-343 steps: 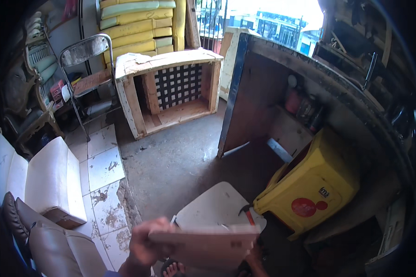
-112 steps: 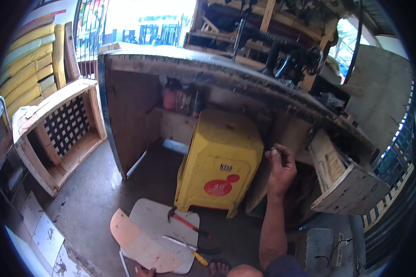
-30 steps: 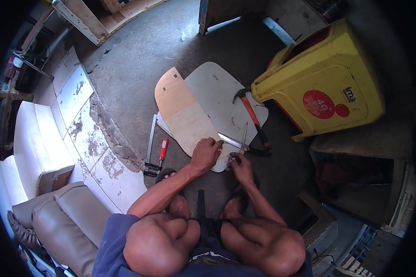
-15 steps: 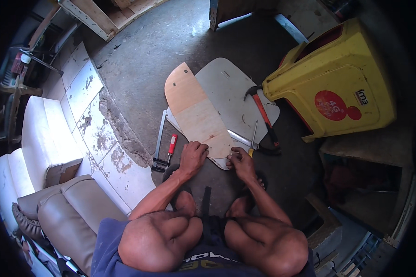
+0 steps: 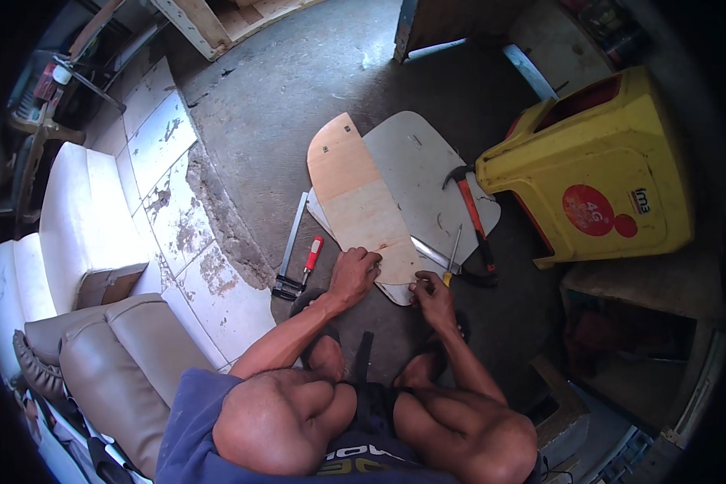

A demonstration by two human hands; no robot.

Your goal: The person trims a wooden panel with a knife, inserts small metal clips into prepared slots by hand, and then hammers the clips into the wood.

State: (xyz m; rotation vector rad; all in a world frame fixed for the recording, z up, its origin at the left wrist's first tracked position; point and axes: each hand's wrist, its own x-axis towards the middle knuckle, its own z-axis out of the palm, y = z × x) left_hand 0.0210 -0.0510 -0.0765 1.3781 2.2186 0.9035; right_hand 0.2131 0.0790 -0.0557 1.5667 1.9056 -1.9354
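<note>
A rounded plywood panel (image 5: 363,194) lies at a slant in front of me, with two small dark marks near its far end. It overlaps a pale grey rounded board (image 5: 411,157). My left hand (image 5: 353,278) is closed at the panel's near left edge, its fingertips on the wood. At the near right corner my right hand (image 5: 433,298) pinches the edge between thumb and curled fingers; the contact is partly hidden. Close to the right hand lies a screwdriver (image 5: 455,254) with a yellow handle. A claw hammer (image 5: 470,208) with a red and black handle rests farther right.
A bar clamp (image 5: 293,242) with a red handle lies left of the panel. On the right a yellow plastic stool (image 5: 597,169) lies on its side. White cushioned seating (image 5: 89,218) and a brown padded seat (image 5: 121,363) stand at left, beside broken white floor tiles (image 5: 185,258).
The whole scene has shifted slightly right and down in the picture. My right hand's fingers have drawn together at the panel's corner; the left hand stays at its edge.
</note>
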